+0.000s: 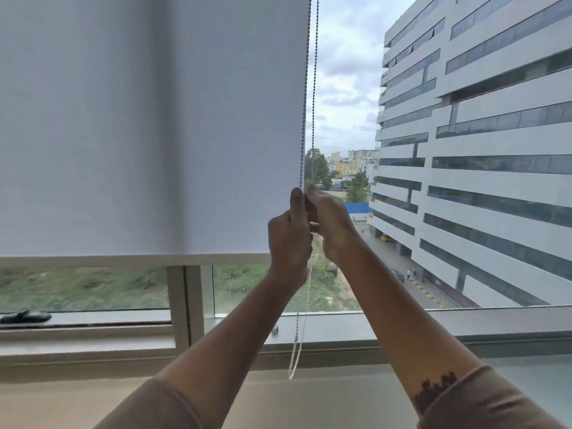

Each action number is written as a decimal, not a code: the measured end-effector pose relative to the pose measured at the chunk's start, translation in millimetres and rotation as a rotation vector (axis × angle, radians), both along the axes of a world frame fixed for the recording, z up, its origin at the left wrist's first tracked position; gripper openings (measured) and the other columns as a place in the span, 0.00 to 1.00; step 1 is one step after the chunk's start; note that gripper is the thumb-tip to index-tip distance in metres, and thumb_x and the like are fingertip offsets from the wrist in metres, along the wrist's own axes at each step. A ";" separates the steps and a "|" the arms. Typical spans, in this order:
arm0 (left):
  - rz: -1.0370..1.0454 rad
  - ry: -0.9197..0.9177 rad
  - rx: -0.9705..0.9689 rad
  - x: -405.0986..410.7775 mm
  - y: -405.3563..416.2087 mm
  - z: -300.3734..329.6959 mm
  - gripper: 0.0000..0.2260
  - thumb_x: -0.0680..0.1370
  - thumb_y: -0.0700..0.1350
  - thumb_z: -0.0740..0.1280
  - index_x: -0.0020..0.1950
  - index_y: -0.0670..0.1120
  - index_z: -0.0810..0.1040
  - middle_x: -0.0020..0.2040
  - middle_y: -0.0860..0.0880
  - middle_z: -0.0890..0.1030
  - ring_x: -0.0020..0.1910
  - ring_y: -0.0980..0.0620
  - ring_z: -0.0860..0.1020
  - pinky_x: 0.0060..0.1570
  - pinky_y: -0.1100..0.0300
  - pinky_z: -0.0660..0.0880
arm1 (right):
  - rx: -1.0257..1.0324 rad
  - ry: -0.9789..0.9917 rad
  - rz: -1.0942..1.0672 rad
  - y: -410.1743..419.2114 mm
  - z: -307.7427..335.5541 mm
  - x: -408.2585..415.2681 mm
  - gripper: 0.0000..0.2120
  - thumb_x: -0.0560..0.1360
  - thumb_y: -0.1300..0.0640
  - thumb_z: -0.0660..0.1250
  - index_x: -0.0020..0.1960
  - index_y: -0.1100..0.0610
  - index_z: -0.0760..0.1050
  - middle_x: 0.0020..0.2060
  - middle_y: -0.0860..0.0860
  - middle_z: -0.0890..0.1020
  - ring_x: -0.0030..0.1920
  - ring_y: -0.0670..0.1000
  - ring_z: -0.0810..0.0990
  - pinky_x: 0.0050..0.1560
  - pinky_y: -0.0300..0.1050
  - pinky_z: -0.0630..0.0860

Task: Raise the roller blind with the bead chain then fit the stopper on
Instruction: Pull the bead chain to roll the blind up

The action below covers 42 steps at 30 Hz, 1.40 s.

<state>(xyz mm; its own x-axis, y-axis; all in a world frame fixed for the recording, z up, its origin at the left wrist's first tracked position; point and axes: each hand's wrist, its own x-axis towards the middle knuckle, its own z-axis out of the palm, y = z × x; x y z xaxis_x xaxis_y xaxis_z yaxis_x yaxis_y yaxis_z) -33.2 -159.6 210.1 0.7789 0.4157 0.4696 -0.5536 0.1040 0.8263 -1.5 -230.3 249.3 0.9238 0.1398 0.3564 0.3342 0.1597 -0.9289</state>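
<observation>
Roller blind [139, 134] mostly down, hem at 9 o'clock of hands; raising barely begun. Left hand [289, 236], right hand [332, 224]: each grip closed around bead chain [313, 88]. Stopper unseen, unfitted.

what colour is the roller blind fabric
The roller blind is plain pale grey-white with no pattern, seen clearly in the head view.

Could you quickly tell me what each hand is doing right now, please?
Left hand: closed on the bead chain.
Right hand: closed at the chain; its grip is hidden.
</observation>
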 end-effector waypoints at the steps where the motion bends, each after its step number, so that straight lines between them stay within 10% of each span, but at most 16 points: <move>1: 0.001 0.003 0.000 -1.1 -0.5 -6.4 0.30 0.87 0.62 0.62 0.31 0.48 0.84 0.25 0.48 0.76 0.20 0.53 0.69 0.23 0.61 0.62 | 0.004 0.000 0.007 1.3 11.7 0.2 0.19 0.87 0.48 0.62 0.43 0.56 0.82 0.35 0.51 0.85 0.37 0.52 0.84 0.40 0.48 0.80; 9: 0.074 0.042 0.065 -1.5 -2.1 -53.4 0.37 0.87 0.63 0.62 0.34 0.32 0.59 0.31 0.42 0.62 0.29 0.49 0.57 0.35 0.48 0.65 | 0.187 0.039 0.101 13.3 89.3 -8.6 0.20 0.87 0.53 0.56 0.46 0.60 0.82 0.32 0.53 0.84 0.31 0.53 0.82 0.34 0.43 0.74; 20: -0.010 0.089 0.031 -6.5 -5.1 -100.8 0.39 0.84 0.67 0.64 0.34 0.34 0.58 0.31 0.43 0.60 0.29 0.48 0.56 0.32 0.45 0.53 | 0.276 0.066 0.180 17.0 123.3 -15.6 0.16 0.85 0.60 0.54 0.44 0.59 0.77 0.30 0.51 0.74 0.24 0.49 0.65 0.28 0.40 0.58; 25: 0.019 0.099 0.084 -11.7 -6.5 -111.3 0.33 0.79 0.73 0.64 0.29 0.51 0.57 0.28 0.47 0.57 0.29 0.48 0.56 0.31 0.49 0.54 | 0.306 0.071 0.103 16.1 116.9 -14.4 0.19 0.83 0.57 0.56 0.34 0.53 0.70 0.24 0.47 0.65 0.22 0.48 0.54 0.27 0.41 0.51; 38: -0.009 0.275 0.157 -24.8 1.0 -169.8 0.37 0.83 0.66 0.64 0.32 0.35 0.61 0.29 0.43 0.62 0.30 0.45 0.62 0.34 0.48 0.61 | 0.387 0.078 0.027 19.8 47.5 -20.4 0.24 0.83 0.55 0.58 0.27 0.47 0.63 0.20 0.45 0.62 0.20 0.48 0.54 0.24 0.38 0.51; 42: -0.157 0.338 0.152 -29.0 10.0 -182.8 0.31 0.78 0.70 0.64 0.27 0.47 0.68 0.26 0.45 0.68 0.24 0.50 0.68 0.29 0.60 0.69 | 0.386 0.044 0.026 18.5 24.8 -23.0 0.31 0.84 0.55 0.58 0.22 0.49 0.65 0.20 0.45 0.64 0.20 0.48 0.54 0.25 0.40 0.50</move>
<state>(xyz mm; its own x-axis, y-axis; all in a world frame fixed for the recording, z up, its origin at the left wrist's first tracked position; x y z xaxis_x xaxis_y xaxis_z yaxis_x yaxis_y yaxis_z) -62.2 -149.6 27.3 0.9487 0.2245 0.2227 -0.2348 0.0284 0.9716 -24.5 -211.8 274.1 0.9375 0.0263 0.3470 0.2864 0.5082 -0.8122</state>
